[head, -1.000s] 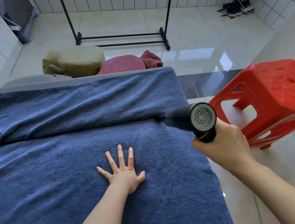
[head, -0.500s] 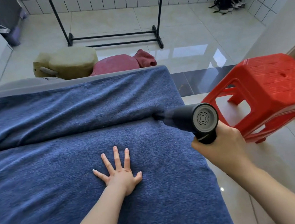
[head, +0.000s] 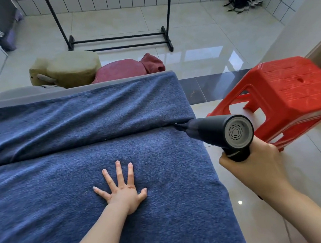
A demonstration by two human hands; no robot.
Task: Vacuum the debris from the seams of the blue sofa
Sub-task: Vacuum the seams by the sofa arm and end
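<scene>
The blue sofa (head: 63, 192) fills the left and centre, covered in dark blue terry fabric. Its seam (head: 90, 144) runs across between seat and back. My left hand (head: 123, 187) lies flat on the seat with fingers spread. My right hand (head: 258, 166) grips the handle of a black handheld vacuum (head: 221, 132). The vacuum's narrow nozzle tip touches the seam at the sofa's right edge. A few pale specks of debris (head: 176, 124) sit at the nozzle tip.
A red plastic stool (head: 292, 94) stands close to the right of the vacuum. Behind the sofa lie an olive cushion (head: 69, 68) and a dark red cushion (head: 125, 69). A black garment rack (head: 118, 40) stands on the glossy tiled floor. Dark shoes (head: 243, 0) lie far right.
The vacuum and my right hand have drawn to the right along the seam, so the nozzle tip is now at the sofa's right edge. My left hand stays flat.
</scene>
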